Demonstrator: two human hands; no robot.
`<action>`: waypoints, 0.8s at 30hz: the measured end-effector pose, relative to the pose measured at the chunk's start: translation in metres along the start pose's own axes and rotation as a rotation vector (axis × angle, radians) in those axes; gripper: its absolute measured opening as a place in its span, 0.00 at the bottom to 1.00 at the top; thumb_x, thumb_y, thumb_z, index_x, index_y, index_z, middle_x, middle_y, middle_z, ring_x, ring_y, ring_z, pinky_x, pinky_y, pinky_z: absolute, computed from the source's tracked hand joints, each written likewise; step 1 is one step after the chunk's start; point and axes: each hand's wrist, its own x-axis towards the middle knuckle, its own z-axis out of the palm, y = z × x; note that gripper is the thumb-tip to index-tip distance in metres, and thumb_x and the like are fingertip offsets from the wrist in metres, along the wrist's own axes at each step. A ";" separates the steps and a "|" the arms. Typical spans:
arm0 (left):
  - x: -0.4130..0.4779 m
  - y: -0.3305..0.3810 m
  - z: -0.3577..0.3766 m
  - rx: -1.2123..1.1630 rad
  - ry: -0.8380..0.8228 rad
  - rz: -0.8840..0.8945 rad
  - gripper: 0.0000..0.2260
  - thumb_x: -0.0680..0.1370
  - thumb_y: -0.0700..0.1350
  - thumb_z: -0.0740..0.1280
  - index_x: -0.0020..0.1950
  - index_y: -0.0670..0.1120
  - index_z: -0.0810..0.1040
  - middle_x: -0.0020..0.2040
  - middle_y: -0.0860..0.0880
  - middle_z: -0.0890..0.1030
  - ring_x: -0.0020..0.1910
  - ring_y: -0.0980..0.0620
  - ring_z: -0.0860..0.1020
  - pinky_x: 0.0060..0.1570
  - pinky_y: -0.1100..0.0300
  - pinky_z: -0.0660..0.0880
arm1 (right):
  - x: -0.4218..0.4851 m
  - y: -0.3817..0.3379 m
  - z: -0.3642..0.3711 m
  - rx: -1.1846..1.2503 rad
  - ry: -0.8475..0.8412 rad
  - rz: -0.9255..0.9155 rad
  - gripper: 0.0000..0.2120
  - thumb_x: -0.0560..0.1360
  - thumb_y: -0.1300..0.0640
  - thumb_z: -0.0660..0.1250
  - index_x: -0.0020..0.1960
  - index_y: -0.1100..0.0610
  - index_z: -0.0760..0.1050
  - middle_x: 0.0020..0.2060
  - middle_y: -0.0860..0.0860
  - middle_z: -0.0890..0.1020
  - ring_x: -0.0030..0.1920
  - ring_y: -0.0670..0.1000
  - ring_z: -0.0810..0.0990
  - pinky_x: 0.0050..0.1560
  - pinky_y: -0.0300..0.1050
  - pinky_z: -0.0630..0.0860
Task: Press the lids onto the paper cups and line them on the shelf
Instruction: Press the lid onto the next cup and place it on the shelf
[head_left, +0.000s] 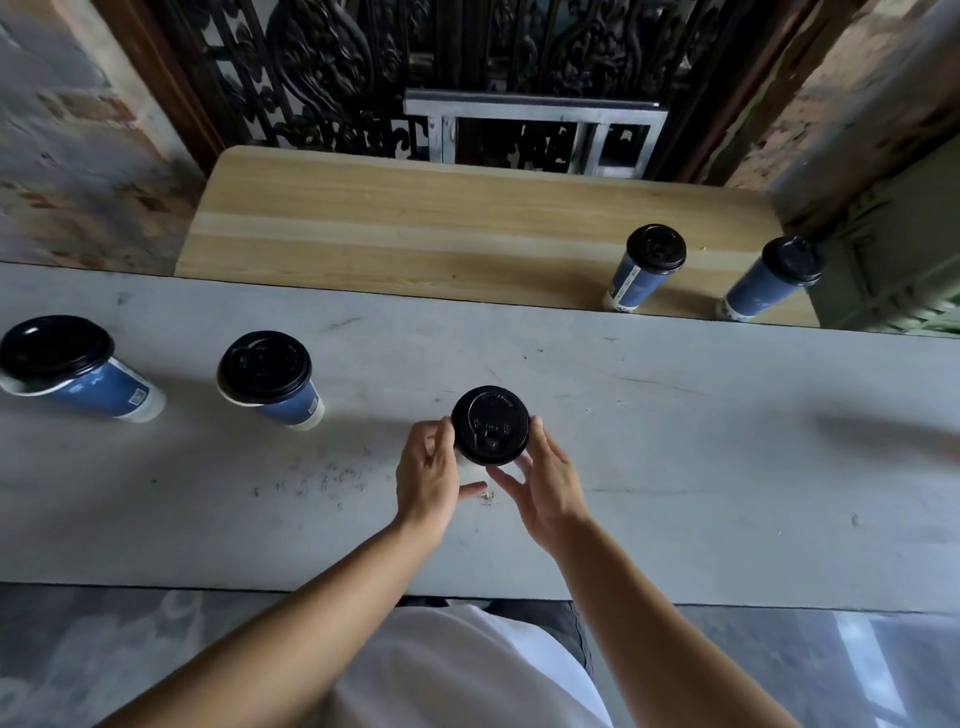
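Pressing harder on one side than the other was the main danger here: the black lid (490, 424) could have seated on one edge only and popped up on the opposite one. A thin paper wall could also have buckled under a strong squeeze, and a sideways push could have tipped the cup over on the grey counter (675, 441).

Your left hand (428, 467) held the left edge of the lid with curled fingers, its thumb reaching under the near side. Your right hand (540, 483) held the right edge with its fingers, thumb at the near rim. The paper cup (470, 470) stood directly under the lid in the middle of the counter, almost fully hidden, so I cannot tell if the lid was already snapped down.

The lid looked round, matte black and rigid, with a raised sip opening toward you. The two cups at the left, one nearer the middle (291, 400) and one at the edge (104, 389), showed a white rim below their lids, so they perhaps needed more pressing. Two lidded cups (636, 278) (763, 293) stood on the far right of the wooden shelf (415, 223).
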 end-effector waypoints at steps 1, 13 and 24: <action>-0.002 0.000 -0.001 0.018 -0.011 -0.009 0.13 0.82 0.56 0.61 0.55 0.47 0.77 0.56 0.47 0.81 0.50 0.54 0.84 0.38 0.45 0.85 | 0.001 -0.001 -0.001 -0.001 0.012 -0.007 0.18 0.84 0.44 0.56 0.58 0.49 0.83 0.60 0.48 0.84 0.67 0.48 0.77 0.63 0.53 0.77; 0.010 0.012 -0.010 0.273 -0.149 0.192 0.14 0.84 0.58 0.53 0.66 0.63 0.73 0.66 0.54 0.77 0.59 0.50 0.81 0.33 0.54 0.83 | 0.010 -0.007 0.005 -0.240 0.089 -0.043 0.17 0.84 0.44 0.55 0.58 0.48 0.81 0.56 0.49 0.84 0.55 0.52 0.80 0.45 0.48 0.79; 0.033 0.008 -0.004 0.201 -0.050 0.169 0.11 0.82 0.57 0.52 0.44 0.57 0.69 0.45 0.49 0.79 0.32 0.52 0.82 0.29 0.56 0.81 | 0.038 0.006 0.043 -0.272 0.283 -0.053 0.24 0.79 0.35 0.50 0.43 0.46 0.79 0.40 0.44 0.84 0.43 0.42 0.81 0.55 0.49 0.79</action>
